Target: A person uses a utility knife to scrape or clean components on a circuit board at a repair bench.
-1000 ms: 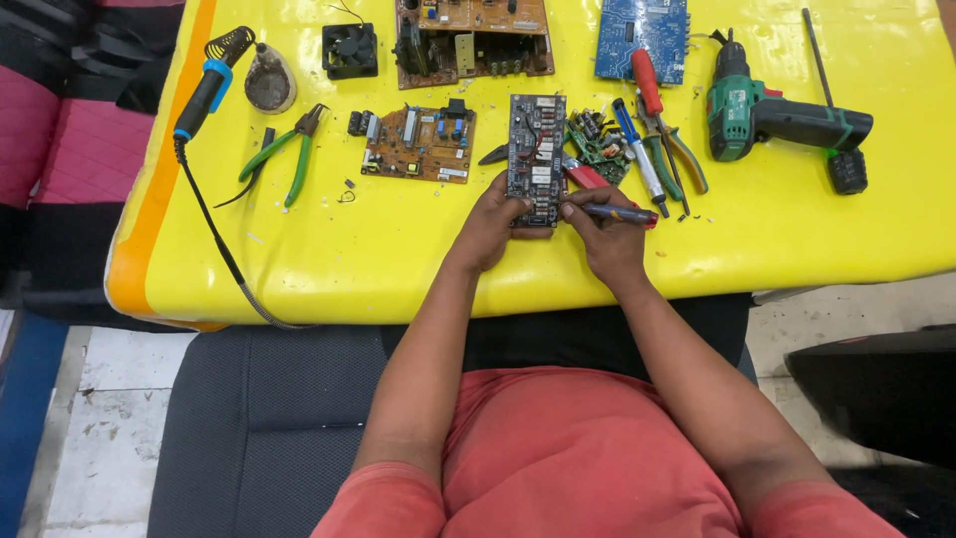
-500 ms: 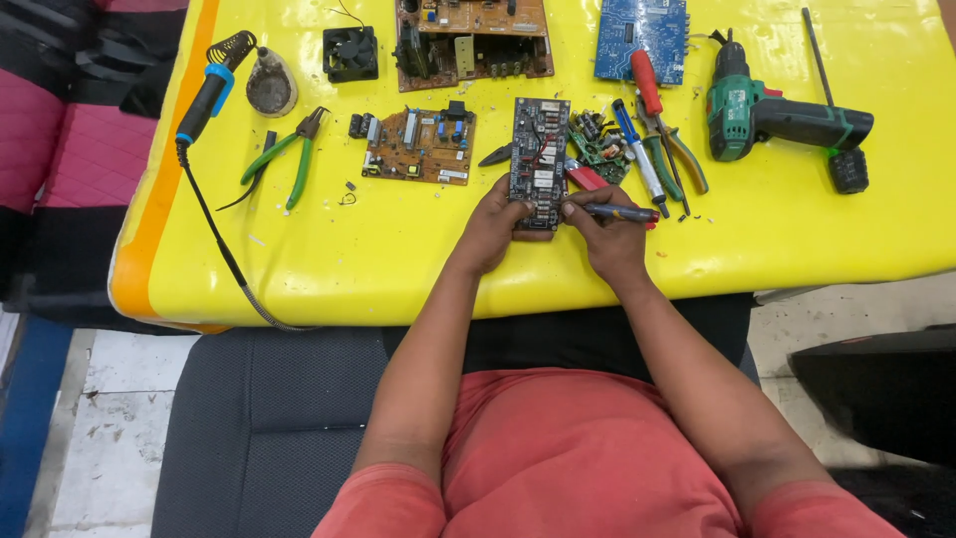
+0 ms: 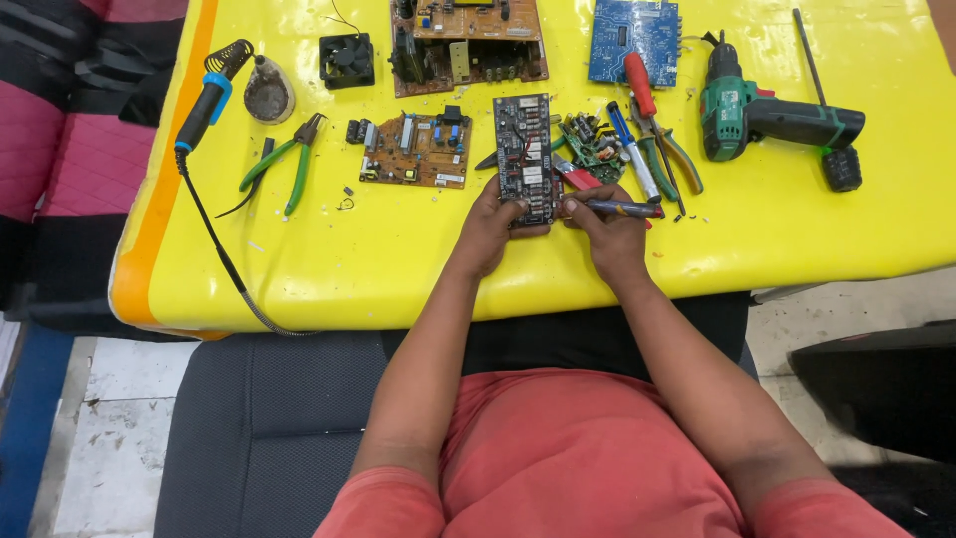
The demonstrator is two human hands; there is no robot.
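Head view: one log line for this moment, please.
left hand: steadies dark circuit board | right hand: holds screwdriver at board edge | surface: yellow table

Bright, even overhead light; soft glare on the yellow table [image 3: 797,239]; edges perhaps bowed.

Taking the long dark circuit board [image 3: 525,157] as landmark: the yellow tabletop [image 3: 398,249] lies bare on its near-left, a broad strip running along the front edge. Just left of it a brown circuit board [image 3: 413,149] blocks the way; farther left lie green-handled pliers [image 3: 284,164]. Right of it, tools crowd close: a small green board [image 3: 590,139], screwdrivers [image 3: 632,149] and more pliers [image 3: 672,154]. Behind it sits a larger open board [image 3: 466,40]. Both hands [image 3: 493,221] close off its near end.
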